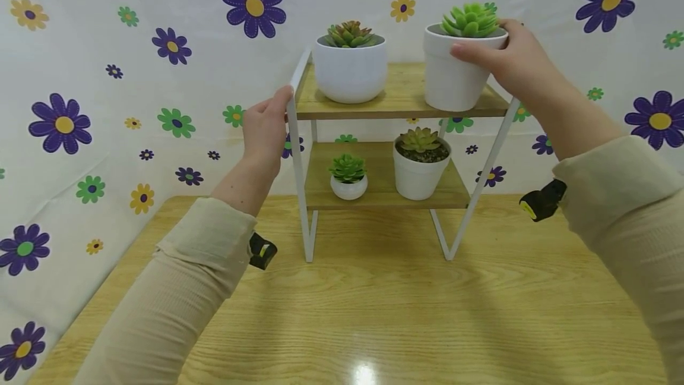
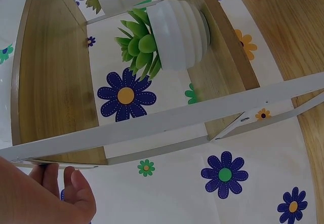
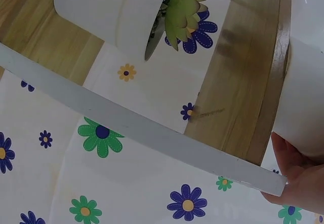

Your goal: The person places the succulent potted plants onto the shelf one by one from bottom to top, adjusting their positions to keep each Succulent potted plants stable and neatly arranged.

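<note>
My left hand (image 1: 265, 129) grips the upper left corner of a two-tier plant stand (image 1: 297, 165) with a white metal frame and wooden shelves. In the left wrist view its fingers (image 2: 76, 193) are curled at the frame's end. With thumb in front and fingers behind, my right hand (image 1: 526, 64) holds a tapered white flowerpot (image 1: 454, 76) with a bright green succulent (image 1: 470, 19). That pot is upright, its base close over the top shelf's right front edge. To its left on the same shelf stands a rounded white pot (image 1: 350, 73) with a reddish-green succulent.
On the lower shelf (image 1: 374, 202) sit a small white pot (image 1: 349, 188) with a green succulent and a larger white pot (image 1: 419, 177) with a yellowish one. The stand rests on a wooden table (image 1: 374, 302). A flower-print sheet (image 1: 203, 76) hangs behind.
</note>
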`<control>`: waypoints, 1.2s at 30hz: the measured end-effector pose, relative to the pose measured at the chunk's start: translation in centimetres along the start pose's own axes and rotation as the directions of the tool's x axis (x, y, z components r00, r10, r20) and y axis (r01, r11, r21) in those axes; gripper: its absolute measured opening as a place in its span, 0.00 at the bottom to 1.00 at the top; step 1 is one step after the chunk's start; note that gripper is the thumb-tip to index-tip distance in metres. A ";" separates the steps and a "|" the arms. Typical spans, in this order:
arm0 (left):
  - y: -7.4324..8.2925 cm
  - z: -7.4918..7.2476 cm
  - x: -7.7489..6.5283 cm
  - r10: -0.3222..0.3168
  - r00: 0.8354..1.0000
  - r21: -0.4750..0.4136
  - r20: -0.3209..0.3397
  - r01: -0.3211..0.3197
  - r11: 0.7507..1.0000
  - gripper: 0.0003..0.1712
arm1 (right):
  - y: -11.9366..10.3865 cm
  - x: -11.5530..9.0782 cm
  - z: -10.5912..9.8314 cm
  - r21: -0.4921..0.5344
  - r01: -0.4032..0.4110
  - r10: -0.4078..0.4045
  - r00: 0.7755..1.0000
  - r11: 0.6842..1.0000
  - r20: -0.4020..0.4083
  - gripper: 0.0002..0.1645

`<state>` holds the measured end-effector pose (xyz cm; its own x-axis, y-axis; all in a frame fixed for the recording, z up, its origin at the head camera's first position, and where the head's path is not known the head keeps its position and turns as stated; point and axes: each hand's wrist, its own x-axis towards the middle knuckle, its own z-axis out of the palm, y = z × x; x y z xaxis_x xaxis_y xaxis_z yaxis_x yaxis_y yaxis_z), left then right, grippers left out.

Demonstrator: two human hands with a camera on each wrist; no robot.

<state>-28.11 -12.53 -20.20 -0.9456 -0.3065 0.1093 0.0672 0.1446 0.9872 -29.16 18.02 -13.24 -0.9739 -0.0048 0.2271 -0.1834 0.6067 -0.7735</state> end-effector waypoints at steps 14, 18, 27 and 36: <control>0.1 0.1 -0.1 -0.004 1.000 -0.011 0.009 0.004 1.000 0.25 | 0.1 1.4 0.3 0.001 -0.035 0.035 0.999 0.999 -0.018 0.55; 0.0 0.2 -0.2 0.001 1.000 0.000 0.015 -0.001 1.000 0.26 | 0.1 1.7 0.3 -0.015 -0.029 0.028 0.999 0.999 -0.023 0.55; 0.0 0.4 -0.2 0.009 1.000 -0.004 0.016 -0.009 1.000 0.26 | 0.1 2.2 0.2 -0.042 -0.046 0.045 0.999 0.998 -0.027 0.55; -0.1 0.4 -0.1 -0.005 1.000 -0.015 0.027 0.005 1.000 0.25 | 0.0 2.4 0.3 -0.026 -0.058 0.057 0.998 0.998 -0.003 0.57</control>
<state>-28.10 -12.12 -20.31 -0.9540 -0.2820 0.1014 0.0670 0.1292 0.9894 -31.54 17.78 -12.90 -0.9824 0.0321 0.1838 -0.1235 0.6266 -0.7695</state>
